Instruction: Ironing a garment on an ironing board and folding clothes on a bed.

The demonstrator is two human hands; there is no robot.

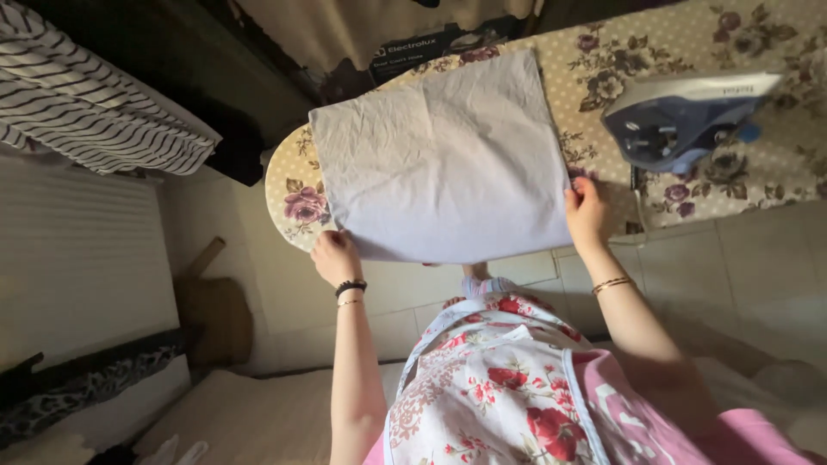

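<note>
Head view: both hands (336, 257) (588, 212) at folded cloth's (444, 159) near corners, iron (680, 116) beside.

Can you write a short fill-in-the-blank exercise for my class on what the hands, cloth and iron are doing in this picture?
1. Both hands hold the near edge of a pale grey ___ on the ironing board.
2. The left hand wears a ___ wristband.
3. The iron rests on the board beyond the ___ hand.

Missing words: cloth; black; right
</note>
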